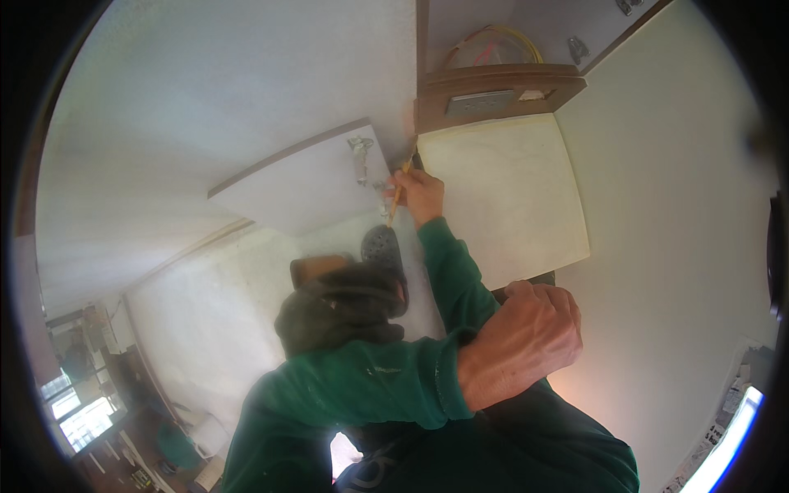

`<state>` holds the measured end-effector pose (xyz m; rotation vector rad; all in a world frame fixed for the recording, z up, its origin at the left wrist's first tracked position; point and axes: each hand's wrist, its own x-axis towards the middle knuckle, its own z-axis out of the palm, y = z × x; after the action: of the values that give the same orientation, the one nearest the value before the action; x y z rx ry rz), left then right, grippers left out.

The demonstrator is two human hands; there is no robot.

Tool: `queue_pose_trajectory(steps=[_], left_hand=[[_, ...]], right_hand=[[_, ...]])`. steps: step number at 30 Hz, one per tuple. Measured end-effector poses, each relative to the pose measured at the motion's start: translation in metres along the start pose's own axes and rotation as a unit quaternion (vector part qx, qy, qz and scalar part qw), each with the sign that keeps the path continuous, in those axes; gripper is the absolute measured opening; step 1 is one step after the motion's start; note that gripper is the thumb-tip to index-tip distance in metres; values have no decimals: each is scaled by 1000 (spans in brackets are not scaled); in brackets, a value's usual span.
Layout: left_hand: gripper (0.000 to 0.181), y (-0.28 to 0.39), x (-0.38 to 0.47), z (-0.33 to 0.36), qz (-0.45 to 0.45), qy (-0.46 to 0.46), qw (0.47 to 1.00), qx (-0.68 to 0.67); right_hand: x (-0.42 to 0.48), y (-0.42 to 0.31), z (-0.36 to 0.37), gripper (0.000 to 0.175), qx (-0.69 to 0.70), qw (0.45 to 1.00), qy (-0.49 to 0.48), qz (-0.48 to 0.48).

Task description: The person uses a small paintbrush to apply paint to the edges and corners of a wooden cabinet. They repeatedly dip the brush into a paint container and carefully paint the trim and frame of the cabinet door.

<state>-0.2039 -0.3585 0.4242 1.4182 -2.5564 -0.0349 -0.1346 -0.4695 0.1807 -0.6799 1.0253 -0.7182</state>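
Observation:
Between its thumb and fingers, my right hand [420,191] holds a slim tool with a yellowish wooden handle [397,200], probably a paintbrush. Its upper end meets the narrow edge beside a pale panel [502,197]; the tip is too small to make out. My left hand [524,339] crosses in front of my body and right forearm, back up, fingers curled under. Whether it grips anything is hidden. Left of my right hand, a pale cabinet door [296,179] with metal hinges [360,160] stands open.
Above the panel, a brown wooden cabinet part holds a metal socket plate [481,103] and a cutout [536,95]. Coiled wires [524,40] lie behind it. A perforated black clog [381,243] is below the door. Cluttered items and a window [86,425] show at lower left.

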Motion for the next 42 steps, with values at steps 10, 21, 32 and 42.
queue_pose_trajectory(steps=[10,21,32,42], left_hand=[[38,-1,0,-2,0,-4,1000,-9],[38,-1,0,-2,-3,-5,1000,-1],[35,-2,1,-3,-6,-3,1000,-23],[34,-1,1,0,-6,-4,1000,-28]], right_hand=[[14,3,2,29,9,1000,3,-2],[-2,9,3,30,0,1000,-5,-18],[-16,-17,12,32,13,998,-6,-56],[-49,-51,29,31,-7,990,-15,-140]])
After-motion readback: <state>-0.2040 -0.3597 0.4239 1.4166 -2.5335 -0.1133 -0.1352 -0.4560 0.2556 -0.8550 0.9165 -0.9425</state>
